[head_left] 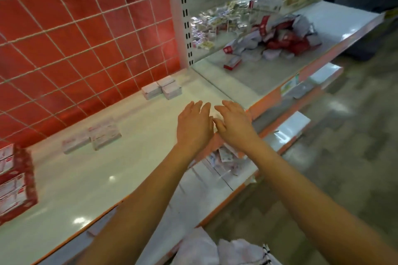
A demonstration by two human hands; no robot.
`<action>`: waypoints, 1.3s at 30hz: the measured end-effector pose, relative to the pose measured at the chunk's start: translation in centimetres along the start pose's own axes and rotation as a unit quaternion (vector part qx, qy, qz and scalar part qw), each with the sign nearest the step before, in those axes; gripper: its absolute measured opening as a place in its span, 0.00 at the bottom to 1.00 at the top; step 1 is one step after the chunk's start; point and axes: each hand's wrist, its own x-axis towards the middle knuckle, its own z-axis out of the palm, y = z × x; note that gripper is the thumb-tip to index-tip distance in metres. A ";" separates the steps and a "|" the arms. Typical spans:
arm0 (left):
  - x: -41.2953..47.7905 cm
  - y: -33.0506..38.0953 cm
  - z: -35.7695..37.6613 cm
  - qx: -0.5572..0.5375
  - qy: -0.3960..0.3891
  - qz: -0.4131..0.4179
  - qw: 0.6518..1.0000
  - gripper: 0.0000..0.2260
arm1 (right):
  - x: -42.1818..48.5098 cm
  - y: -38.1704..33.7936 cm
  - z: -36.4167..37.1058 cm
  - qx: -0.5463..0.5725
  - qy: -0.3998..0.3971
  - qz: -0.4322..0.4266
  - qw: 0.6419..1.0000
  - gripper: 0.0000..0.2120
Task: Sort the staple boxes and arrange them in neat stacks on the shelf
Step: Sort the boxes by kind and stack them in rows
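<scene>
My left hand (pixel 195 127) and my right hand (pixel 233 123) hover side by side over the front edge of the white shelf (pixel 90 178), palms down, fingers spread, nothing visibly held. Three white staple boxes (pixel 161 89) sit grouped at the back of the shelf by the red backing. Another group of pale boxes (pixel 94 137) lies further left. A jumbled heap of red and white boxes (pixel 277 38) covers the neighbouring shelf section to the right. The picture is motion-blurred.
A red box stack (pixel 13 180) stands at the shelf's far left. A white wire grid (pixel 81 34) hangs before the red back panel. A perforated upright post (pixel 185 17) divides the sections. Lower shelves (pixel 286 133) with loose packets jut out below; grey floor lies right.
</scene>
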 end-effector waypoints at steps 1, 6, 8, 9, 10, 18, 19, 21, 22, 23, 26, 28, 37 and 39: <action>0.6 0.9 0.2 0.000 -0.001 0.012 1.000 0.21 | -0.1 1.0 -0.5 0.004 0.007 0.007 1.000 0.20; 3.5 4.8 1.4 -0.021 -0.006 0.050 0.999 0.21 | 0.3 5.4 -2.2 0.025 0.021 0.053 0.998 0.19; 5.1 6.6 2.0 -0.021 -0.015 0.063 0.998 0.21 | 0.8 7.2 -2.8 0.035 0.027 0.079 0.996 0.19; 5.8 7.4 2.4 -0.024 -0.015 0.070 0.997 0.20 | 1.2 8.1 -3.2 0.040 0.031 0.088 0.995 0.18; 6.7 8.3 2.8 -0.029 -0.009 0.079 0.996 0.20 | 1.6 9.1 -3.5 0.047 0.037 0.093 0.994 0.18; 16.0 12.9 6.2 -0.039 -0.008 0.090 0.995 0.23 | 7.0 17.2 -6.7 0.027 0.036 0.114 0.992 0.20; 17.4 13.3 6.7 -0.043 -0.007 0.079 0.996 0.24 | 7.9 18.2 -7.1 0.022 0.033 0.115 0.993 0.20; 20.1 14.4 7.5 -0.042 -0.019 0.043 0.998 0.25 | 9.6 20.0 -7.8 0.007 0.030 0.112 0.993 0.20; 21.2 14.8 7.7 -0.035 -0.018 0.035 0.999 0.26 | 10.5 20.8 -8.2 0.002 0.030 0.112 0.993 0.21; 22.3 15.1 7.9 -0.028 -0.006 0.038 0.999 0.26 | 11.2 21.6 -8.7 -0.003 0.029 0.112 0.993 0.21; 25.3 15.2 8.2 -0.012 0.015 0.042 0.999 0.25 | 13.2 23.5 -9.4 -0.006 0.010 0.113 0.994 0.21; 27.0 14.7 8.3 -0.012 0.009 0.024 1.000 0.26 | 14.8 24.2 -9.4 -0.005 0.000 0.111 0.994 0.20; 30.3 12.2 9.5 0.065 -0.046 0.061 0.995 0.26 | 20.5 25.4 -9.4 -0.069 -0.047 -0.006 0.997 0.27; 30.8 12.2 9.8 0.092 -0.054 0.061 0.992 0.26 | 20.5 25.8 -9.9 -0.086 -0.062 -0.009 0.994 0.28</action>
